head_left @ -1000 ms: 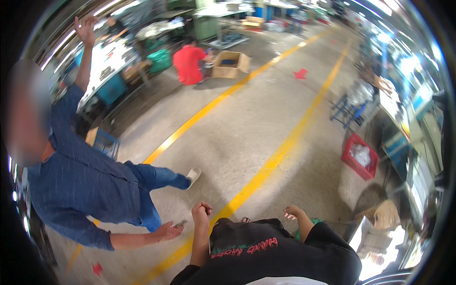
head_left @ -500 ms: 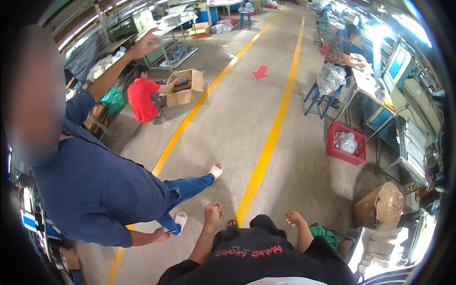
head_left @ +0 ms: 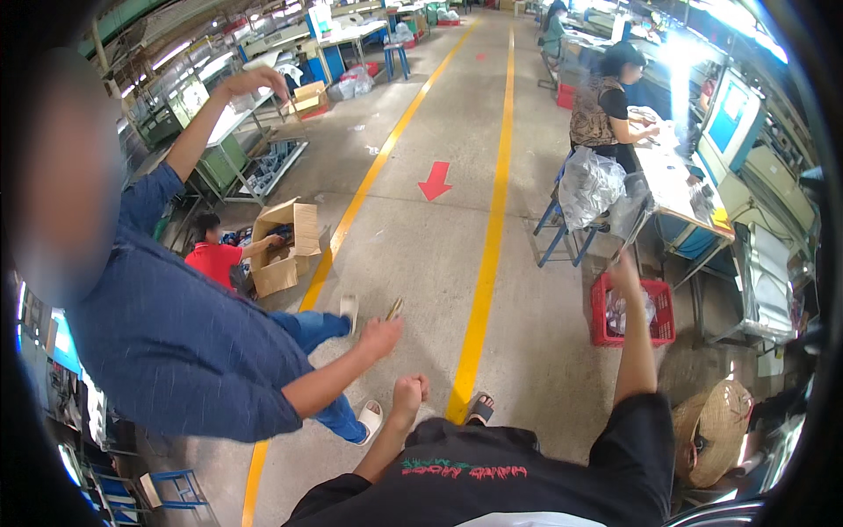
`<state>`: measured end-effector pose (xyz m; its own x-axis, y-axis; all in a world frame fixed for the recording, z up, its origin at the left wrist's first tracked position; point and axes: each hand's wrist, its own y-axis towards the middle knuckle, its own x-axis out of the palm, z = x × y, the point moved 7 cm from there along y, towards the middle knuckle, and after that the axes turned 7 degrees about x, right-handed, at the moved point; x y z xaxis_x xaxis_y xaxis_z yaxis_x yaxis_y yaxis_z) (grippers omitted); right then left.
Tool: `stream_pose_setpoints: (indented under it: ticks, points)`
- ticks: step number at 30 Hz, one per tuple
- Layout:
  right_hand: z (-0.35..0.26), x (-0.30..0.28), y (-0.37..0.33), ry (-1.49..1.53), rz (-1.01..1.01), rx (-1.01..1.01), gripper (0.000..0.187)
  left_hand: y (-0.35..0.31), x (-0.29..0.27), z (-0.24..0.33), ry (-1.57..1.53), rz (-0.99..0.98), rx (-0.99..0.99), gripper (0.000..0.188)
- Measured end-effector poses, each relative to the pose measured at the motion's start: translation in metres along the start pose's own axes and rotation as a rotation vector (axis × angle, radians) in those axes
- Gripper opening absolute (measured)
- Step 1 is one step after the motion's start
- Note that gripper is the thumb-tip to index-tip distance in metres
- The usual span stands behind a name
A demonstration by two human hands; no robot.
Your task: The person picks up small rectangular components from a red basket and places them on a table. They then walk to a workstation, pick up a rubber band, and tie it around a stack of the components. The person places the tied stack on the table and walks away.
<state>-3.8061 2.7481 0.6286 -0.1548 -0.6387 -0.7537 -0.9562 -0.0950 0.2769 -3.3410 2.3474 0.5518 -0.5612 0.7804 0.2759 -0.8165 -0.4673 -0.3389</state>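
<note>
My left hand [head_left: 408, 397] is curled into a fist in front of my black shirt [head_left: 474, 465], with nothing seen in it. My right arm reaches forward and to the right, and my right hand [head_left: 624, 277] is raised. In the picture it overlaps the far edge of a red plastic crate [head_left: 604, 332] holding clear plastic bags [head_left: 639, 318]. That hand is smeared, so its fingers cannot be made out; no held thing shows. A co-worker in a dark blue shirt [head_left: 189, 342] stands close on my left, one arm raised, the other hand gripping a slim object [head_left: 395, 309].
Two yellow floor lines [head_left: 486, 307] run ahead, a red arrow [head_left: 435, 182] between them. At left a person in red [head_left: 211, 256] crouches by a cardboard box [head_left: 303, 230]. On the right, someone works at a table [head_left: 667, 189] beside a bag-covered stool [head_left: 549, 233]; a wicker basket [head_left: 716, 430] stands nearer.
My right arm has swung up and out to the right; my left fist stays near my body. The co-worker has brought the lower hand forward with the slim object. My view has shifted rightward.
</note>
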Motion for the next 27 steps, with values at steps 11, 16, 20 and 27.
stream_pose_setpoints:
  ticks: [11, 16, 20, 27]
  points:
    - [-0.509, 0.065, 0.429, 0.232, -0.058, -0.633, 0.069, 0.375, 0.062, 0.112, -0.065, 0.181, 0.027, 0.018]
    - [-0.396, 0.248, 0.507, 0.552, -0.364, -0.433, 0.05, 0.591, 0.126, 0.203, -0.004, 0.043, 0.037, 0.018]
    - [-0.147, 0.461, 0.5, 0.151, -0.695, 0.239, 0.042, 0.776, 0.194, 0.257, 0.075, -0.175, -0.007, 0.017]
    - [0.135, 0.655, 0.5, 0.459, -1.169, 1.081, 0.071, 1.106, 0.26, 0.227, 0.416, -0.296, -0.157, 0.017]
